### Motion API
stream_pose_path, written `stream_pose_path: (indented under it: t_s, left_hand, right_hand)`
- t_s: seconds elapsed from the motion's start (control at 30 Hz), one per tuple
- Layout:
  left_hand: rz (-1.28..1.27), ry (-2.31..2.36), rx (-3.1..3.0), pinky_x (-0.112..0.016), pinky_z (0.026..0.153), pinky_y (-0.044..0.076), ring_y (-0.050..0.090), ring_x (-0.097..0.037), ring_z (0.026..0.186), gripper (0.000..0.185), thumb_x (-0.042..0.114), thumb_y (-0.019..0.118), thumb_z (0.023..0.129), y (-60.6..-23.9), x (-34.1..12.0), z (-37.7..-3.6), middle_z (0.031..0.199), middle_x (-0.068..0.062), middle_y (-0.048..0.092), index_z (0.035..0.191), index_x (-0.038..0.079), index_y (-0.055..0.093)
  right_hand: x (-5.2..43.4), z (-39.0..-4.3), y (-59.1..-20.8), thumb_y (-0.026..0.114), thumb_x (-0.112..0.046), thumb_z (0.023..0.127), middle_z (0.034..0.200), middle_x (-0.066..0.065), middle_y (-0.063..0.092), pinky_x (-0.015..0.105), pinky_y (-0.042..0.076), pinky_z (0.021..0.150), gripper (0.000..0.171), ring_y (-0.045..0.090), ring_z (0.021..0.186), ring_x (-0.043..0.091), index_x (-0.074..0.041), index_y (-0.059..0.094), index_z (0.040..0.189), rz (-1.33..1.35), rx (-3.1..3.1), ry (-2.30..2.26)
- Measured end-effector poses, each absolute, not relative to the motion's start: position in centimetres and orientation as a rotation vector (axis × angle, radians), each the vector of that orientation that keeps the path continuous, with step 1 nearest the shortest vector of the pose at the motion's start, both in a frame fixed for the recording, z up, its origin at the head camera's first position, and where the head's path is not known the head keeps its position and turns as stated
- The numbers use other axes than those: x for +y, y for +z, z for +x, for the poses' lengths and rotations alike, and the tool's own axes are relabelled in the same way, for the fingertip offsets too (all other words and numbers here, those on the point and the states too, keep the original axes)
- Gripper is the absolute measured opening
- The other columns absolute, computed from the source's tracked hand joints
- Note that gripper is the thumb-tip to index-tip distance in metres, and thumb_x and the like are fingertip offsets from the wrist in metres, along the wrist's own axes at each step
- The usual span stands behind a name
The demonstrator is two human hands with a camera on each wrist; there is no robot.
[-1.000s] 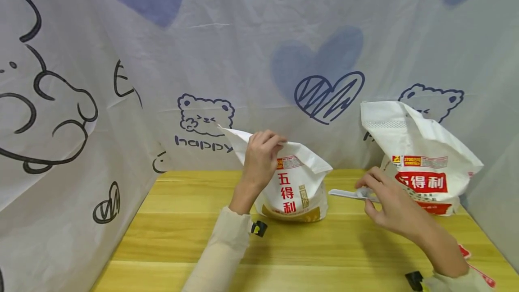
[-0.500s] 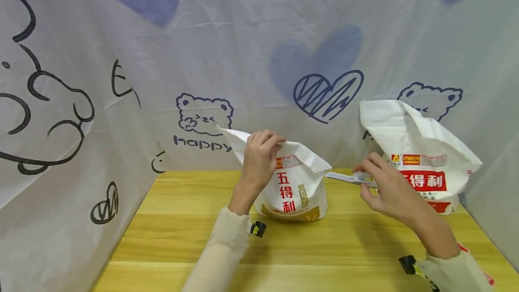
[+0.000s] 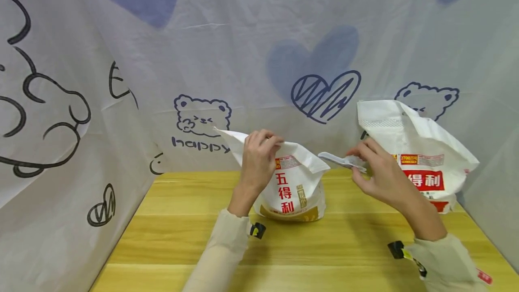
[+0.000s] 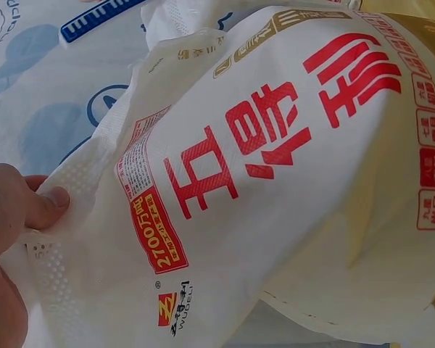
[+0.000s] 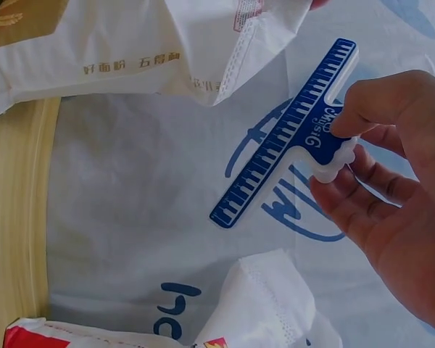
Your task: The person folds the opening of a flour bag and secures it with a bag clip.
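My left hand (image 3: pixel 258 161) pinches the top edge of a white flour bag (image 3: pixel 302 184) with red characters. The bag stands on the table, its top edge spread out to both sides. In the left wrist view the thumb presses on the dotted seam of that bag (image 4: pixel 225 239). Between thumb and fingers, my right hand (image 3: pixel 383 172) holds a long sheet-music clip (image 3: pixel 334 159). Seen from the right wrist, the clip (image 5: pixel 275 152) is blue and white with a piano-key pattern. Its far end is close to the bag's right top corner; contact cannot be told.
Behind my right hand stands a second flour bag (image 3: pixel 430 148) with a red label, its top upright and folded over. A red-and-white piece (image 3: pixel 484 276) lies at the right of the wooden table (image 3: pixel 182 224). A printed cloth (image 3: pixel 251 57) hangs close behind the bags.
My right hand has moved up and slightly left, bringing the clip from beside the bag's middle to its top right corner. The left hand keeps its hold on the bag.
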State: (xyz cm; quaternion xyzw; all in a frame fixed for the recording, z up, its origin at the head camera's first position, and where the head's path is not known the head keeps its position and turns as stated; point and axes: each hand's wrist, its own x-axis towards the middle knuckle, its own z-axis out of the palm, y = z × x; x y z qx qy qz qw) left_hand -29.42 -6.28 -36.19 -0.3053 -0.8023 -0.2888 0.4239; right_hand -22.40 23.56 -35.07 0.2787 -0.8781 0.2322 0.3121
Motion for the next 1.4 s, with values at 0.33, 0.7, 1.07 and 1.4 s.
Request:
stream_pose_path:
  t_s: [0.33,0.7,1.07,1.4]
  left_hand:
    - [-0.747,-0.733,-2.006,-0.045,0.101,0.042,0.056,-0.026,0.097,0.016,-0.002,0.072,0.089,-36.5,-6.3,-29.3,0.104,-0.007,0.063,0.101,0.008,0.076]
    - [-0.74,-0.747,-1.996,-0.045,0.1,0.042,0.055,-0.026,0.098,0.016,-0.002,0.072,0.089,-36.5,-6.2,-29.4,0.105,-0.008,0.063,0.102,0.008,0.076]
    - [-0.744,-0.733,-1.979,-0.044,0.098,0.043,0.056,-0.026,0.097,0.016,-0.002,0.072,0.089,-36.6,-6.1,-29.6,0.105,-0.008,0.063,0.1,0.008,0.077]
    - [-0.73,-0.763,-1.977,-0.044,0.099,0.042,0.055,-0.027,0.097,0.021,-0.007,0.067,0.089,-36.8,-6.1,-29.6,0.105,-0.008,0.063,0.101,0.008,0.076]
  right_hand:
    - [22.9,-23.7,-34.2,0.072,0.009,0.082,0.107,0.006,0.064,0.03,0.058,0.083,0.031,0.062,0.096,0.018,-0.003,0.066,0.11,0.762,-2.257,0.733]
    - [22.3,-24.3,-33.7,0.072,0.015,0.086,0.11,0.012,0.065,0.047,0.059,0.084,0.033,0.064,0.097,0.026,0.001,0.066,0.115,0.707,-2.281,0.793]
    - [21.4,-25.0,-33.3,0.07,0.016,0.087,0.103,0.012,0.066,0.031,0.059,0.074,0.03,0.064,0.089,0.024,0.0,0.068,0.112,0.682,-2.252,0.752]
    - [20.1,-25.7,-32.7,0.067,0.017,0.089,0.102,0.017,0.068,0.043,0.061,0.075,0.025,0.066,0.09,0.03,0.003,0.069,0.109,0.592,-2.279,0.859]
